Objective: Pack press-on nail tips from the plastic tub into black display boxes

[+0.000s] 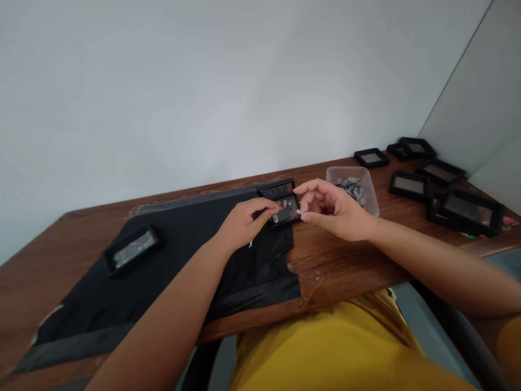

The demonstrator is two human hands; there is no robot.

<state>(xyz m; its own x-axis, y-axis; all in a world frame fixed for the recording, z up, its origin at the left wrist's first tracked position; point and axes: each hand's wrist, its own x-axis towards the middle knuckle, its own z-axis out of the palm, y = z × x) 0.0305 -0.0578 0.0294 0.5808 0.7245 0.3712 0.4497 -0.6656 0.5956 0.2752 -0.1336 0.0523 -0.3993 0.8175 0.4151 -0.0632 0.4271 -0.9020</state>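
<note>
An opened black box (293,216) with a clear window in its raised lid stands at the right end of the black cloth, several small items inside it. My left hand (251,220) is at the box's left side, thumb and forefinger closed over its inside; whatever they pinch is too small to make out. At the box's right edge my right hand (329,209) pinches a small shiny piece (299,212) between thumb and fingers. Behind my right hand sits a clear plastic tub (371,198) of small wrapped pieces, partly hidden by the hand.
A black cloth (187,244) covers part of the wooden table (334,271). On the cloth's left lies a filled black box (132,250). Several black windowed boxes (410,184) lie at the right, some stacked. A wall rises behind the table.
</note>
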